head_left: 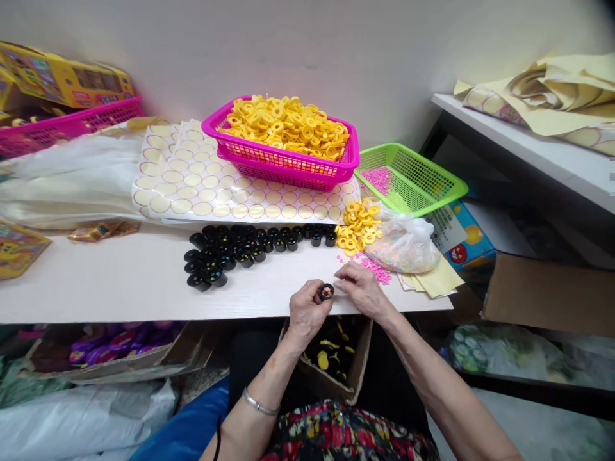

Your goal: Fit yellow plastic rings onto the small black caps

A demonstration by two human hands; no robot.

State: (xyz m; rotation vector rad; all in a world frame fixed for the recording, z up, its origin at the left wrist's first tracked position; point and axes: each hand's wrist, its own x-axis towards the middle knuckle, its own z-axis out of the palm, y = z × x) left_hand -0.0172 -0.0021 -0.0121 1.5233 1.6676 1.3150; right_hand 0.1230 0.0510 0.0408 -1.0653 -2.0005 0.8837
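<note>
My left hand [308, 312] is wrapped round a small black cup [326, 292] with pink and yellow bits showing in its top, held at the table's front edge. Just to its right, my right hand [364, 289] has its fingertips pressed together beside the cup; what they hold, if anything, is too small to make out. Small pink pieces [377, 269] lie scattered behind my right hand, near a heap of yellow rings [356, 227]. Several black cups [230, 250] stand in rows to the left, some with coloured bits inside.
A pink basket [288, 153] of yellow rings stands on sticker sheets [182, 173]. Behind a plastic bag [406, 246] is a green basket [418, 173] with pink pieces. Below the table edge, an open carton [358, 378] holds black and yellow parts. A white shelf [528, 150] is at right.
</note>
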